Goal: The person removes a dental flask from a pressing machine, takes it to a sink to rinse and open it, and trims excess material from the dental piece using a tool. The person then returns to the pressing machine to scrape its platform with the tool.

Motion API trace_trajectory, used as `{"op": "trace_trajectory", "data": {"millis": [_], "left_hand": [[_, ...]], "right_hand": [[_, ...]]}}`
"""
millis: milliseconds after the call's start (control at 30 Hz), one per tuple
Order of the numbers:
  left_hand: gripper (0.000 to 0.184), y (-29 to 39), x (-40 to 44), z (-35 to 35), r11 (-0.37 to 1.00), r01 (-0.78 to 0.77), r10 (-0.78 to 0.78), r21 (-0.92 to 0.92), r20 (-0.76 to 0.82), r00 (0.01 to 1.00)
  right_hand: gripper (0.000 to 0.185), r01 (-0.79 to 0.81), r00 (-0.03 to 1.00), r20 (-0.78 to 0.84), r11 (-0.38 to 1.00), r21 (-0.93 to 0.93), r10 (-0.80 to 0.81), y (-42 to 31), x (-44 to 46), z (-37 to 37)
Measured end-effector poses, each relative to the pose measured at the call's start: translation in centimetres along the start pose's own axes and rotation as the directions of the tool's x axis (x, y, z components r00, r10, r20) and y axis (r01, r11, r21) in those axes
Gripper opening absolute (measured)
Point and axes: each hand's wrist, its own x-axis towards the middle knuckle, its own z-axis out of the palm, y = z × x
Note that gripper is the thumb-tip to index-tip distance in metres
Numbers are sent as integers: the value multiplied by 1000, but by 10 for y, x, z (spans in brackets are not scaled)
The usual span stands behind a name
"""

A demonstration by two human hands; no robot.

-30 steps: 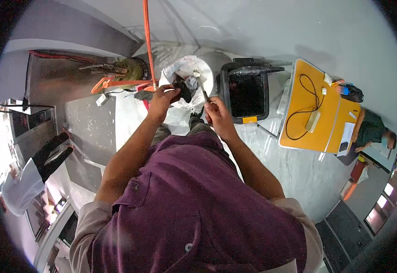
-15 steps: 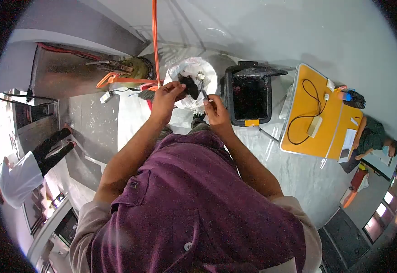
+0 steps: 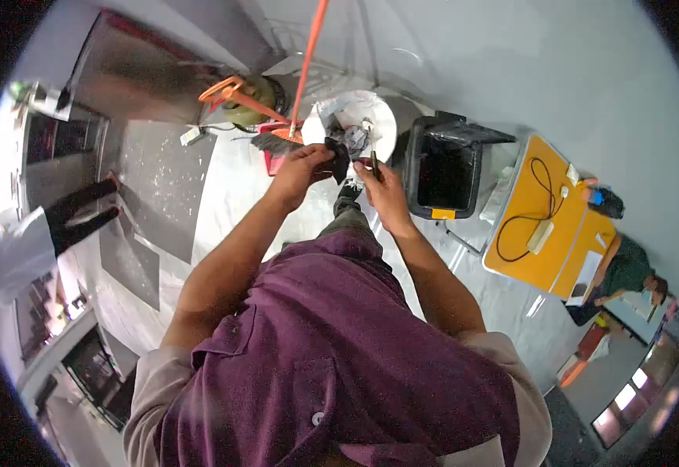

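Note:
My left hand (image 3: 301, 175) is closed on a black, limp, crumpled piece (image 3: 340, 162), perhaps cloth or plastic; its kind is unclear. In my right hand (image 3: 385, 194) is a slim dark-handled tool (image 3: 374, 162), its narrow end pointing away from me. Both hands are close together at the near rim of a white, round bin (image 3: 387, 124) lined with a bag. Crumpled grey and white waste (image 3: 353, 134) shows inside the bin. The fingertips of my right hand are partly hidden.
A black open-lidded bin (image 3: 477, 175) stands to the right, beside a yellow table (image 3: 538, 210) with a black cable. Left of the white bin are a broom (image 3: 273, 142), a red dustpan (image 3: 271, 165) and an orange pole (image 3: 308, 62). One person (image 3: 627, 268) sits right; another (image 3: 24, 253) stands left.
The view has turned, so the bins sit farther right. My left hand has drawn the black piece toward the bin's near rim, where it appears narrower. The tool now points more directly away from me.

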Motion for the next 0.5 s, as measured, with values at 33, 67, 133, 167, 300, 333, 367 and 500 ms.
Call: {"op": "trace_trajectory", "data": {"millis": [33,67,133,167,300,333,367,500], "left_hand": [[18,1,-15,-7,999,0,-1,36,23,1000],[19,-1,-33,-19,999,-29,28,38,14,1000],[20,-13,-64,-46,997,-73,73,23,20,997],[21,-22,-82,-66,999,-43,43,26,7,999],[30,-53,-163,-131,996,10,-10,90,0,1000],[30,-58,-186,-143,997,7,-8,77,13,1000],[33,-62,-210,-154,998,-3,6,59,-56,998],[33,-139,-278,-264,995,27,20,98,-453,891]], "right_hand": [[29,-75,995,71,994,80,70,-5,-8,16],[28,-106,991,89,991,80,99,4,-11,32],[28,-70,976,209,997,18,65,8,-23,64],[27,-129,955,273,991,18,119,8,-33,80],[23,-26,905,411,977,-213,113,52,-60,124],[22,103,954,299,965,-240,-27,46,-70,128],[22,225,965,196,933,-281,-174,36,-79,129],[19,469,780,-351,855,-223,-519,-4,-63,77]]}}
